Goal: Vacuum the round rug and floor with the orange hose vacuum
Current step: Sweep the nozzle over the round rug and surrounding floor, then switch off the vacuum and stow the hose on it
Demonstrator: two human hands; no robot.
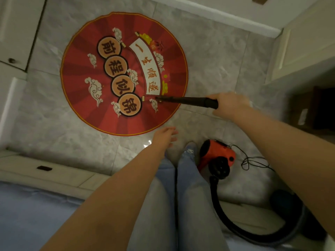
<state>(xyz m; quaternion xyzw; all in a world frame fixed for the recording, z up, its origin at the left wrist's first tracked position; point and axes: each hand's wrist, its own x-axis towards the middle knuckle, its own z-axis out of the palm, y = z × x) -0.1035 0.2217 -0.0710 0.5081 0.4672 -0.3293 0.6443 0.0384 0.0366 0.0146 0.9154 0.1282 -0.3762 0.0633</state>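
Observation:
A round red rug with gold trim and printed characters lies on the grey tiled floor. My right hand is shut on the black vacuum nozzle, whose tip rests on the rug's lower right part. The orange vacuum body sits on the floor beside my feet. Its black hose curves away to the lower right. My left hand hovers open over the floor below the rug, holding nothing.
White cabinet doors stand at the left and a pale cabinet at the right. A black power cord lies coiled on the floor right of the vacuum. My legs in jeans are at the bottom centre.

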